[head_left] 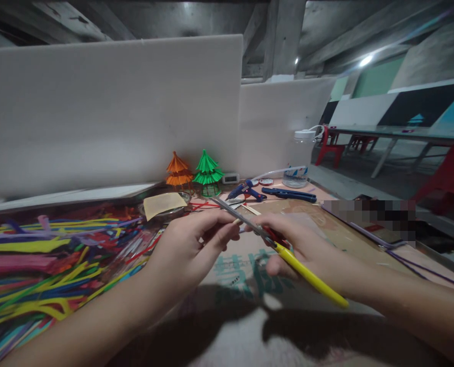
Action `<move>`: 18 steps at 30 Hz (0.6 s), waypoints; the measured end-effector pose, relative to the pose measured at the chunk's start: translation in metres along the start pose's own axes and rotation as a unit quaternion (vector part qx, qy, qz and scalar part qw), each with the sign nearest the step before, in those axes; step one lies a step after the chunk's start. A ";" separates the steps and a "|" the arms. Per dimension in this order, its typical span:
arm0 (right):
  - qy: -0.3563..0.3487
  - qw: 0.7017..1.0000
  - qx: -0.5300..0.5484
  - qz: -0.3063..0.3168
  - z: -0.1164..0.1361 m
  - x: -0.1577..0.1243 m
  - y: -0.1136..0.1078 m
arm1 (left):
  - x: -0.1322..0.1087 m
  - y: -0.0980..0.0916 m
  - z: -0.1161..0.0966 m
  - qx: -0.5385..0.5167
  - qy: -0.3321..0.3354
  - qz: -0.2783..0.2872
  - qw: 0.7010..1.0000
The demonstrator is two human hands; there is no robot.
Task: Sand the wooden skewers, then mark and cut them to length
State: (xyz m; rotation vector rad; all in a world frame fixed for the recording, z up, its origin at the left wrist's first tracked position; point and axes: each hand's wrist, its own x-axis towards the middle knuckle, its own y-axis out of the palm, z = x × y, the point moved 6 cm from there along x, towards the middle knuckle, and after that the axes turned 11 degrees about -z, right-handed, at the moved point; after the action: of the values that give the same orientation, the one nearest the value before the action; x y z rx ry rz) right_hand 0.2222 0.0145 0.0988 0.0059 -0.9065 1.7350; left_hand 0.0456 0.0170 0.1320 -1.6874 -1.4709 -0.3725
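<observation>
My right hand (299, 244) is closed round a pair of scissors (288, 255) with a yellow and red handle; the metal blades point up and left toward my other hand. My left hand (190, 244) pinches a thin pale stick (237, 221) between thumb and fingers, and the blades meet it at the fingertips. Both hands hover over a brown cardboard sheet (326, 224) with green print.
A heap of coloured pipe cleaners (47, 260) fills the left. At the back stand an orange paper tree (178, 171) and a green one (207, 171), a blue glue gun (245, 191), a blue tool (290, 194), a plastic jar (297, 163). White foam boards (115, 107) wall the desk.
</observation>
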 end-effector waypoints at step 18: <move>-0.033 0.999 0.036 -0.002 -0.003 0.001 0.002 | -0.002 -0.002 0.002 0.003 -0.010 0.007 1.000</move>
State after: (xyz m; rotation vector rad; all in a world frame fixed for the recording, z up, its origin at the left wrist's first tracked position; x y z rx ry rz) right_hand 0.2214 0.0164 0.0962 0.1127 -0.8910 1.7716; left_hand 0.0428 0.0169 0.1297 -1.7004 -1.4725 -0.3448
